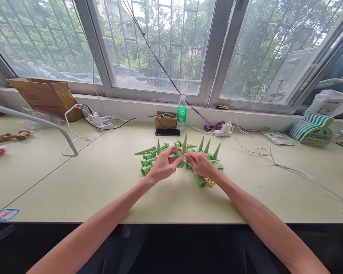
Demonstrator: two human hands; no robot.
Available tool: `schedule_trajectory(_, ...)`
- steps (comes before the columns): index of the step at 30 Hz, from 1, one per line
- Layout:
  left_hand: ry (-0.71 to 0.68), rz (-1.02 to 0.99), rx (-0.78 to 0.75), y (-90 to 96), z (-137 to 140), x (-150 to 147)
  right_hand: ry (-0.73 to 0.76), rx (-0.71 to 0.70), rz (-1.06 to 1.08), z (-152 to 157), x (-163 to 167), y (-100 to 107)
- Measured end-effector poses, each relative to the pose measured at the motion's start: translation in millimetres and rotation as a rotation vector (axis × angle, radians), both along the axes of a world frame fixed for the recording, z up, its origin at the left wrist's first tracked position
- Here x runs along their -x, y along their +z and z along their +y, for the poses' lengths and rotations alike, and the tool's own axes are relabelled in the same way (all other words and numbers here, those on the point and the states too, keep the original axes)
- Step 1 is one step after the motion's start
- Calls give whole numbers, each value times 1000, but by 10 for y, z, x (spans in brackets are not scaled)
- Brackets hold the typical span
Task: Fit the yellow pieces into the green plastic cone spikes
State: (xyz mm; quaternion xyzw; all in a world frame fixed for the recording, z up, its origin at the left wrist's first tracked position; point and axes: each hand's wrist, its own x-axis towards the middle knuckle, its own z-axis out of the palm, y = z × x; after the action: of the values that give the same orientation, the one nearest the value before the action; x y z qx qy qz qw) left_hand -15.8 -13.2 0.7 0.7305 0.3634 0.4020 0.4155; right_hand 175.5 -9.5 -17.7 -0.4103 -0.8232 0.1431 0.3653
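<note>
Green cone [176, 150] held upright by the left hand [166, 163], over the bench [108, 190].
The left fingers clasp it; the right hand [199, 162] bends its fingers just beside, but I cannot tell if they grip; other green cones [215, 152] lie around; the bench surface stretches from them to the front edge; behind, a bottle [182, 113] carries a green label, its white writing too small for sure reading.

I have one green cone [176, 150] in my left hand [162, 165]; five upright cones [201, 144] show besides it, and the lying cones [146, 170] overlap too much to count. I see one bottle [181, 114], one phone [167, 132], two cardboard boxes [41, 97], two stickers [6, 214].
</note>
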Motion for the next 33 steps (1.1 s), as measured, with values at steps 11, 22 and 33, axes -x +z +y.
schedule_trajectory(11, 47, 119, -182, -72, 32, -6, -89, -47, 19, 49, -21, -4)
schedule_trajectory(22, -17, 118, -149, -93, 29, -28, -56, -146, 106, -13, 23, 47)
schedule_trajectory(33, -28, -157, 38, -38, 58, -27, -30, -120, 0, -69, 75, 49)
